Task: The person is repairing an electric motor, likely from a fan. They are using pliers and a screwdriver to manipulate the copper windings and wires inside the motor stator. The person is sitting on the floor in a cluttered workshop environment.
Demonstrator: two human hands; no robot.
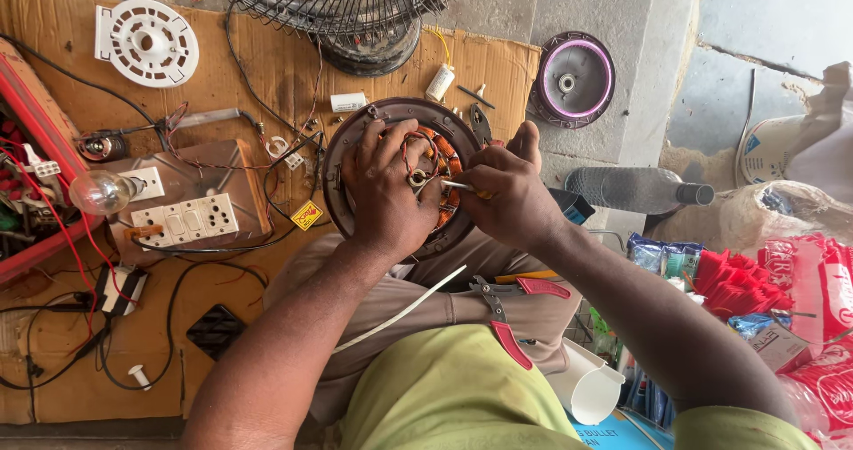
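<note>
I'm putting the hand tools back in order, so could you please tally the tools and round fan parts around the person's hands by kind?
Red-handled pliers lying on the lap: 1
Thin metal tool in the right hand: 1
Round motor with copper windings under the left hand: 1
White round plastic cover: 1
Black disc with purple rim: 1
Total: 5

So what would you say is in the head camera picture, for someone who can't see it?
A person sitting on cardboard holds a round fan motor with copper coils on their lap, left hand gripping it, right hand pushing a thin metal tool into its middle. Red-handled pliers rest on their leg, and a wooden switchboard with a bulb lies nearby.
</note>
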